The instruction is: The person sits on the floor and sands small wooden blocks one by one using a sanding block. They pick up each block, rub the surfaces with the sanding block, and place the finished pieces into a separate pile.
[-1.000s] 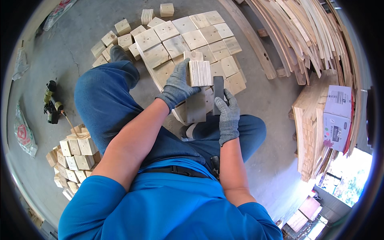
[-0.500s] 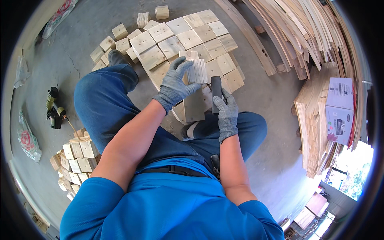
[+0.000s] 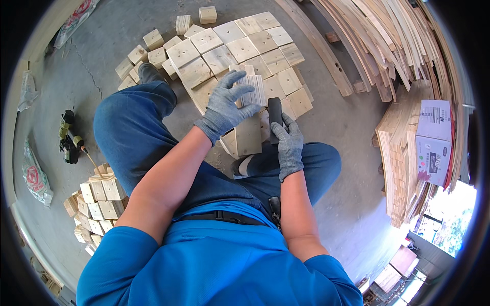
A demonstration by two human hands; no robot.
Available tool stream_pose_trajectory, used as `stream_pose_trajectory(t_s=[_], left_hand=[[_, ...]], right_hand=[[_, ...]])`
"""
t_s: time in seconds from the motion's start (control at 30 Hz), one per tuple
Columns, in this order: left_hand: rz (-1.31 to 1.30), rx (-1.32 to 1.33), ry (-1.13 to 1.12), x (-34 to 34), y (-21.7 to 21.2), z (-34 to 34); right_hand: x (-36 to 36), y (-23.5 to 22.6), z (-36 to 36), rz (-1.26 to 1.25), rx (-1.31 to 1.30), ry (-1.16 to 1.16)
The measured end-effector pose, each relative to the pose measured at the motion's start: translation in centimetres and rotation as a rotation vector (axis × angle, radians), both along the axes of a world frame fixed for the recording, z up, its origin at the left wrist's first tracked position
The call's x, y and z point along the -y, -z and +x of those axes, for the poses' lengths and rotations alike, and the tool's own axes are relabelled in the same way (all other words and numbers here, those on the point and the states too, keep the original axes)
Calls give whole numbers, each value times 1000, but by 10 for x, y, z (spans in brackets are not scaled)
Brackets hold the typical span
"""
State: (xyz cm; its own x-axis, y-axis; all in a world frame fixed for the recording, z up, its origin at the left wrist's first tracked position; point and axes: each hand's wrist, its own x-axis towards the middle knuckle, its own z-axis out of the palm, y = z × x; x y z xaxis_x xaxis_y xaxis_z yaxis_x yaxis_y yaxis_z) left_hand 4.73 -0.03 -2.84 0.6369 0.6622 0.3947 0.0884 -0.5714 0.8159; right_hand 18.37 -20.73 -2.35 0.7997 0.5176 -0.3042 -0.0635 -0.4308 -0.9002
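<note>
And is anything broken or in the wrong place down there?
A little. A thin, crooked line that looks like a crack runs through the grey floor, left of the wooden blocks. Also, one block sits apart at the far end, outside the neat rows.

The shirt (image 3: 219, 270) (short-sleeved) and jeans (image 3: 135, 120) are blue.

A block (image 3: 259, 87) is left of the bar (image 3: 275, 108), planks (image 3: 383, 38) farther right.
</note>
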Motion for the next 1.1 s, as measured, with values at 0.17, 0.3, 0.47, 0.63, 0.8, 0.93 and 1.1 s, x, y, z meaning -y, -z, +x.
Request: stream_pose_trajectory(t_s=[0.17, 0.3, 0.47, 0.63, 0.8, 0.93, 1.1], left_hand=[[151, -108, 54, -1, -2, -2], [163, -106, 52, -1, -4, 0], [196, -126, 68, -3, -14, 3], [208, -100, 35, -2, -11, 12], [-22, 33, -98, -9, -1, 17], [-118, 119, -278, -32, -4, 9], [-338, 77, -347, -45, 2, -15]], right_hand=[[-2, 2, -1, -13, 15, -24], [-2, 5, -1, 16, 8, -21], [-2, 3, -1, -1, 7, -31], [1, 10, 2, 4, 43, -34], [0, 1, -1, -8, 50, -50], [4, 12, 3, -2, 44, -43], [2, 13, 2, -8, 64, -64]])
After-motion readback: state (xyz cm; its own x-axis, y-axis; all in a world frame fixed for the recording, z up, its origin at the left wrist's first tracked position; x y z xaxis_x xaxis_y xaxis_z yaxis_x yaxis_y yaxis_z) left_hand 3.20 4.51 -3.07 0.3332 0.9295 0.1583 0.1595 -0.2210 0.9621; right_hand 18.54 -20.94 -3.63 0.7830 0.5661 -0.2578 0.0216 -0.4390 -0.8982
